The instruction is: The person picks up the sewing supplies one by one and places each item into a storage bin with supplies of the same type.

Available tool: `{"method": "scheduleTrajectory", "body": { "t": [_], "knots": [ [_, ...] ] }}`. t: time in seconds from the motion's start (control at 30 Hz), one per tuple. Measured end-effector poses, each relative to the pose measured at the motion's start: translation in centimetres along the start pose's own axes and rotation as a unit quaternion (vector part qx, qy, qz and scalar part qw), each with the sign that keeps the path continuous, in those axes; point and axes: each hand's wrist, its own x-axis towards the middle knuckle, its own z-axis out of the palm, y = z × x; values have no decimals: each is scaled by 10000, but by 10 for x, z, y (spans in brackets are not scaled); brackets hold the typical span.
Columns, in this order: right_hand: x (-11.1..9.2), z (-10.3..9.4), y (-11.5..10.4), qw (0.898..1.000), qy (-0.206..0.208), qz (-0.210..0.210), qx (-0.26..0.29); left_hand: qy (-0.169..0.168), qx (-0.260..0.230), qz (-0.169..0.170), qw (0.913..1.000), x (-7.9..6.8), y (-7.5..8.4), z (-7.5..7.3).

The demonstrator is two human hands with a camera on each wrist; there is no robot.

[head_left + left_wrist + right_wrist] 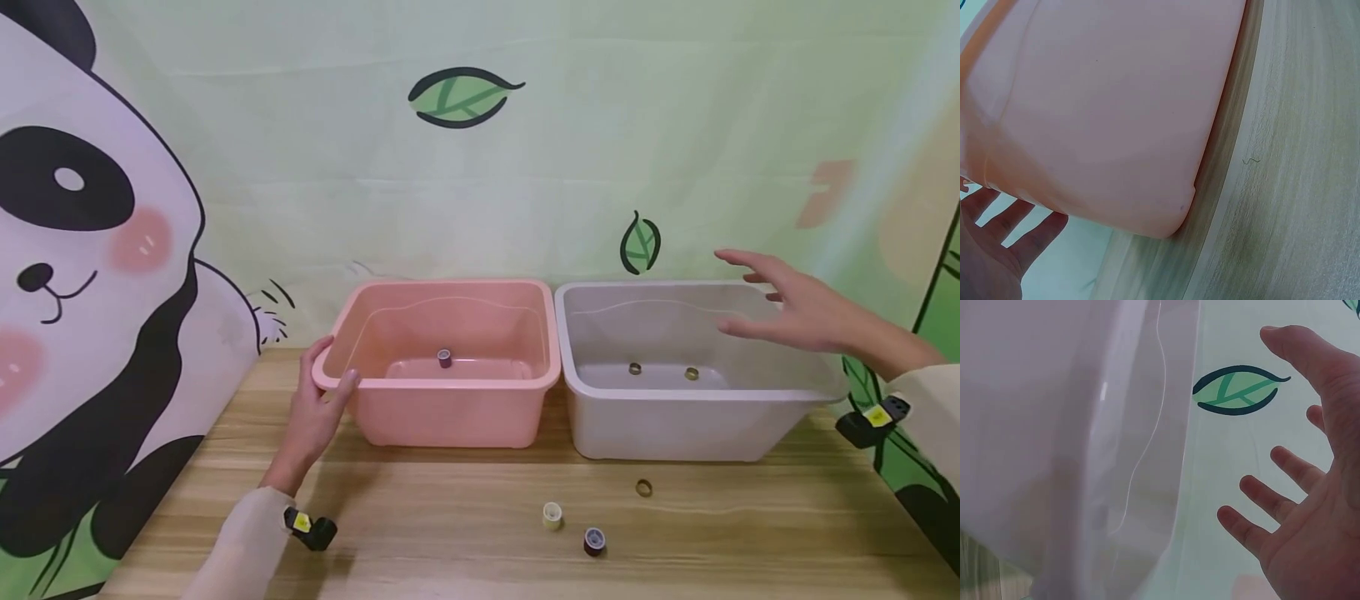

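My left hand (318,412) holds the front left corner of a pink plastic tub (450,417), thumb by the front rim and fingers along the left side. In the left wrist view its fingers (1038,240) lie against the tub's wall. Inside that tub is a small dark cylinder with a pale top (445,358). My right hand (798,304), fingers spread and holding nothing, hovers over the right part of a light grey tub (675,429). Two small brass-coloured rings (692,373) lie on the grey tub's floor.
On the wooden table (435,525) in front of the tubs lie another brass-coloured ring (643,487), a small cream cylinder (552,516) and a dark cylinder with a pale top (594,542). The tubs stand side by side before a panda-and-leaf backdrop (300,167).
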Motion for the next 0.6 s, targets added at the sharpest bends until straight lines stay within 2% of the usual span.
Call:
{"method": "scheduleTrajectory", "body": {
  "t": [0.33,0.5,0.6],
  "knots": [
    [-20,5,-9,9989,344,-319,8,-79,-29,-61,9999,-1,3,0],
    [-32,13,-17,9967,622,-473,-232,-76,-11,-37,10000,0,3,-1],
    [-40,18,-22,9929,813,-783,-370,-94,1,-41,9999,-1,3,0]
  ]
}}
